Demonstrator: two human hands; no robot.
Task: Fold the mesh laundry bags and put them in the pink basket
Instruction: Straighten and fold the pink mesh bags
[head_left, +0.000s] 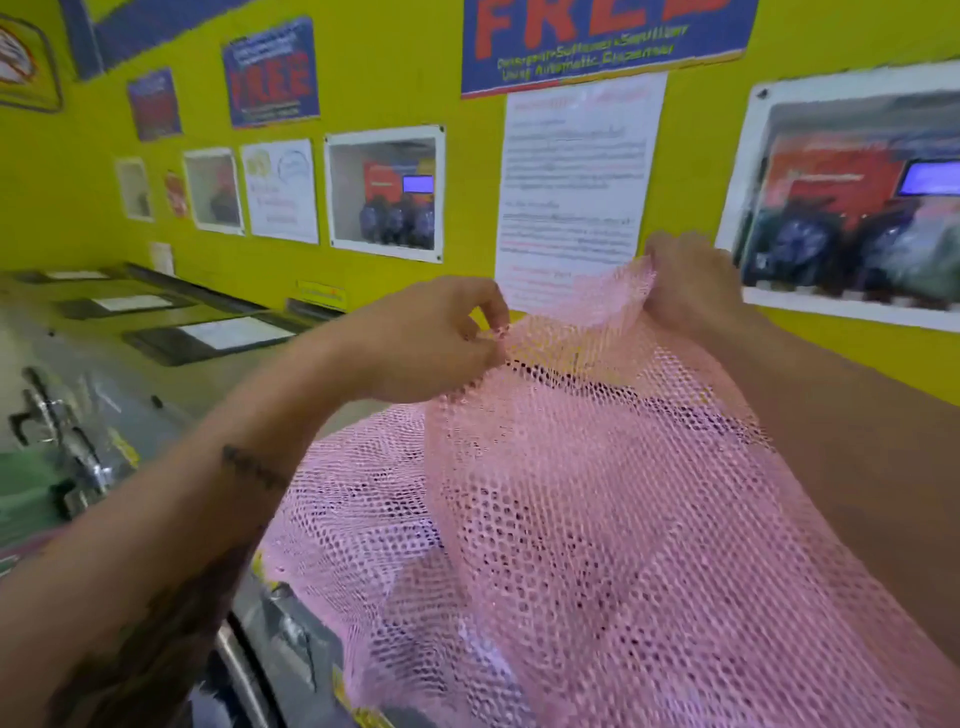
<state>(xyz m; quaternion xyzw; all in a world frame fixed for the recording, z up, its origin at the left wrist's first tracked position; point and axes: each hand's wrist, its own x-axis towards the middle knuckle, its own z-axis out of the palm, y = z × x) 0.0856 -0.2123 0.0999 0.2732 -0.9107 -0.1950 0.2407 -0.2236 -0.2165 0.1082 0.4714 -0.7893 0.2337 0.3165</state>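
— Up near the yellow wall (395, 78), what are the two hands doing?

— Both are raised and pinching the top edge of a pink mesh laundry bag (597, 493). Left hand (436, 343) has thumb and fingers clenched on the edge at its left end; right hand (691, 286) grips a bunched bit of the same edge, higher up and closer to the wall.

— Where does the bag go from there?

— It hangs down from both hands toward the camera, spreading wide across the lower right of the view. Dark shapes show through the holes, but I cannot tell what they are. A second layer of the same pink mesh shows lower left, under the left forearm.

— Is it resting on anything?

— I cannot tell; the mesh covers whatever lies beneath it.

— What else is around?

— A blue and red "FREE" sign (608, 41) sits above a white printed notice (576, 187), right behind the hands. Framed photos (387, 192) and smaller posters run along the wall to the left. Below them, washer tops (156, 322) stretch away, each bearing a white sheet.
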